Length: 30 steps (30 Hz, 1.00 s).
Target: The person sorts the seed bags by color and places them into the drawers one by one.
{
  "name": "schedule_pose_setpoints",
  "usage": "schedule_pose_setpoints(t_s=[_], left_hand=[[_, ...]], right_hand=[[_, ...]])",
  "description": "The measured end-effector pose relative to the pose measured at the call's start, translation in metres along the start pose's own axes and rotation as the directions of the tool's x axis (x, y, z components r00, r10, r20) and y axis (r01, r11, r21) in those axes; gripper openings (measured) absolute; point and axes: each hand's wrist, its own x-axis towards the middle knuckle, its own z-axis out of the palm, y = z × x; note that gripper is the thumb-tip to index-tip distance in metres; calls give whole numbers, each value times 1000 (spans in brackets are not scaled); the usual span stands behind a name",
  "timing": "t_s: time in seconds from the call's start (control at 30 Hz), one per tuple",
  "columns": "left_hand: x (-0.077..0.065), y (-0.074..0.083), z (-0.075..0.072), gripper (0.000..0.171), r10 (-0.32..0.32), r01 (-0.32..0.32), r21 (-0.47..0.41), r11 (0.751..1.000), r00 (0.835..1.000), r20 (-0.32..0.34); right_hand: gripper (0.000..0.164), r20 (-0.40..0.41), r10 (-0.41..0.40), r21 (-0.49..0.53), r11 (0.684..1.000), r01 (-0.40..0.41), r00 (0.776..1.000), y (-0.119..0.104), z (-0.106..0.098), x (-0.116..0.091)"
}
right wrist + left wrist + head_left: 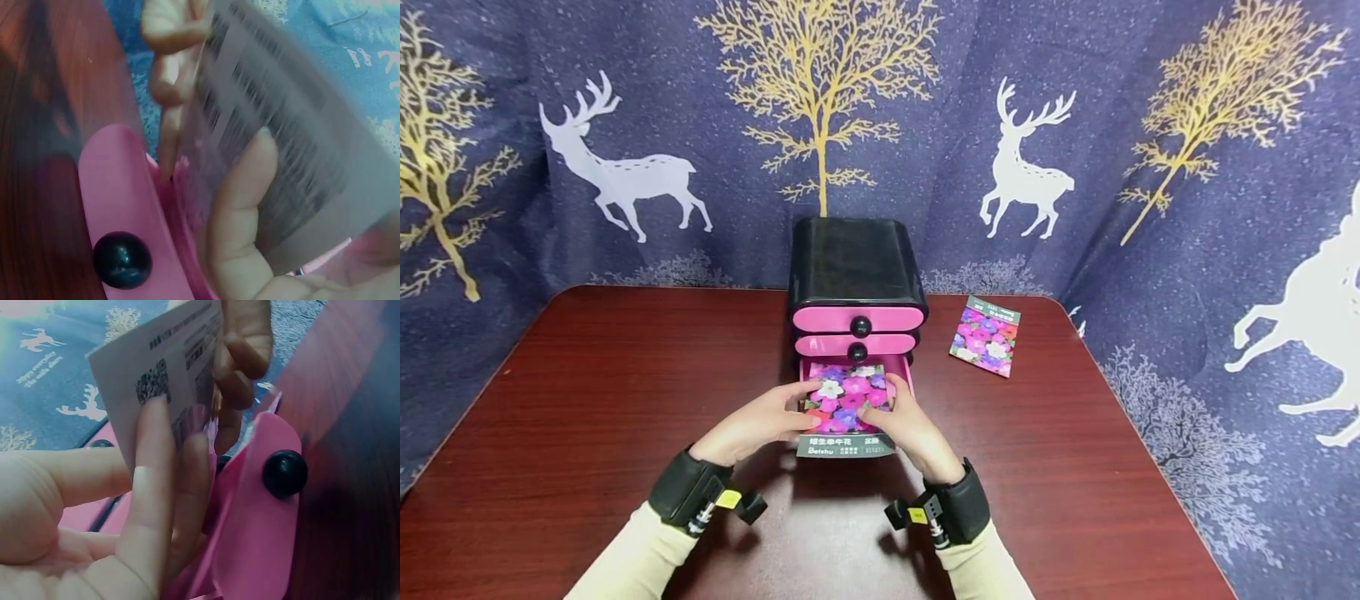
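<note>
Both hands hold one flower seed packet (852,402) with a colourful petal picture and a dark label strip. My left hand (763,421) pinches its left edge, while the right hand (919,429) pinches the right edge. The packet is over a pulled-out pink bottom drawer (902,367) of a small black cabinet (856,258). In the left wrist view, fingers press the packet's pale printed back (119,381) beside a QR code. The right wrist view has the same printed back (350,162), blurred, and the drawer front (125,181) with a round black knob (122,260). The drawer's inside is mostly hidden.
Two more pink drawers, the top drawer (820,318) and middle drawer (820,345), are closed, each with a black knob. Another flower packet (987,337) lies on the brown table (625,375) to the cabinet's right. A patterned blue curtain (925,125) hangs behind the table.
</note>
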Motion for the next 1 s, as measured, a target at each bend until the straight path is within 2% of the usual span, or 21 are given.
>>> schedule_pose_setpoints(t_s=[0.13,0.2,0.43,0.53,0.8,0.93,1.0], left_hand=[[6,0,2,67,-2,3,15,1000,999,-41],[7,0,2,67,4,-4,-1,1000,999,-35],[6,2,-1,63,57,-41,-164,986,994,91],[7,2,-2,59,77,-55,-194,979,991,105],[19,3,0,46,51,-56,-214,975,998,-27],[27,3,-1,43,27,-43,-165,985,995,-96],[30,3,0,43,27,-41,-109,993,991,-129]], right_hand=[[70,54,-48,-31,998,49,997,2,-1,0],[64,65,-61,-25,998,62,996,3,-2,1],[56,0,-49,-41,998,49,999,2,-3,14],[54,-30,-41,-78,996,38,999,2,-3,20],[49,-70,-50,-192,981,36,996,-6,-5,25],[46,-85,-39,-224,974,19,996,-8,-5,27],[45,-91,-57,-260,965,31,994,-8,-5,27]])
